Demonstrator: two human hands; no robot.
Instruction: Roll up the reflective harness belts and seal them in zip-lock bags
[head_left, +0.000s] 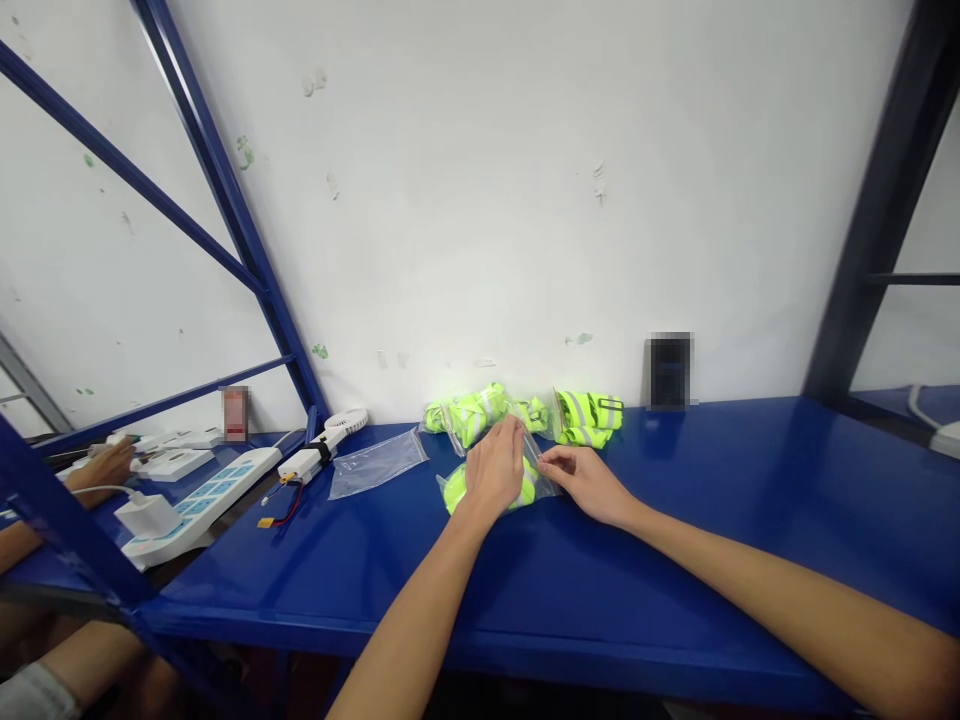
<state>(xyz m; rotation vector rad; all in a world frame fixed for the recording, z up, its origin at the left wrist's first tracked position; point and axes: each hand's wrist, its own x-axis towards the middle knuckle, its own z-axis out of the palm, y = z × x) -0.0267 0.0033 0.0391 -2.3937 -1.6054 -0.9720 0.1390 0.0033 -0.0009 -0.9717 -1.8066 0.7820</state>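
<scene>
A clear zip bag (549, 489) with a folded fluorescent yellow-green reflective item (454, 490) inside lies on the blue table. My left hand (495, 468) is over the bag, its fingers pressed together at the bag's upper edge and its fingertips partly hidden. From the right, my right hand (592, 484) pinches the same edge between thumb and fingers. Just beyond my hands lie more bagged yellow-green reflective bundles, one at the left (469, 412) and one at the right (586, 417). A flat, clear plastic bag (379, 464) rests to the left.
A white handheld fan (346, 421) and a white battery pack (300, 462) with wires lie left. Beyond the blue frame post (232, 200) are a power strip (214, 500) and another person's hand (111, 462). A dark, blurred-out device (669, 373) leans against the wall.
</scene>
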